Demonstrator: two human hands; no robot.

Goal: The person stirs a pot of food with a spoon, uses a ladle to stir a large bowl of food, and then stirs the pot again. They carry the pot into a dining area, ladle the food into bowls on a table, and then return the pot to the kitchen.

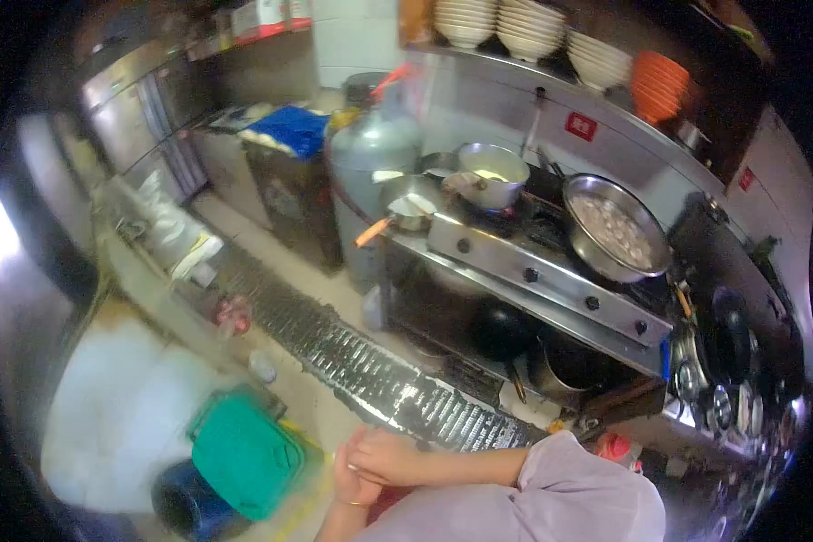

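My right hand (388,457) and my left hand (346,481) are clasped together low in the head view, in front of my body. The right hand's fingers fold over the left hand, so part of the left hand's fingers is hidden. No tool or object shows in either hand. A thin band circles my left wrist. Beyond the hands lies a wet floor grate (415,397). A green bin lid (248,454) is to their left.
A gas stove (515,262) holds a pot (492,176) and a wide pan of simmering food (617,226). A small saucepan (411,212) sticks its orange handle outward. Beside the stove stands a gas cylinder (375,149). Stacked bowls (465,25) line the shelf.
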